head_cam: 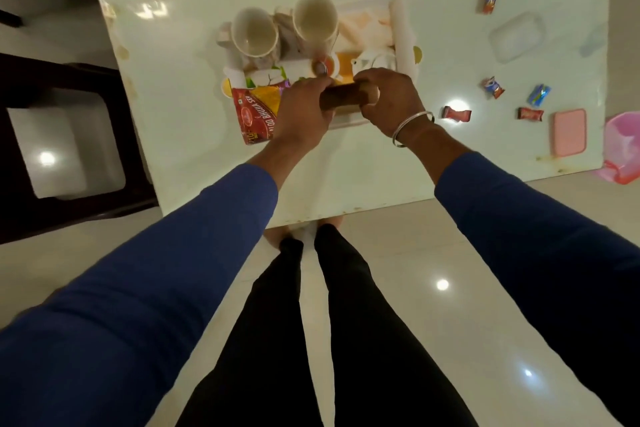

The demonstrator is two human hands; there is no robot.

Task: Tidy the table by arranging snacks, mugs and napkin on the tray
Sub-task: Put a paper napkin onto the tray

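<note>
Now both hands, left hand (304, 111) and right hand (391, 97), fingers closed on brown packet (341, 97) over tray (403, 31); next: set down, fetch loose sweets (457, 113).

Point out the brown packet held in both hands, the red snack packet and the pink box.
brown packet (343, 99): head view, on the bare middle between the hands.
red snack packet (254, 118): head view, on its red printed face.
pink box (569, 131): head view, centre of its lid.

Head camera looks steeply down from above the table (180, 87); wide, fairly close.
</note>
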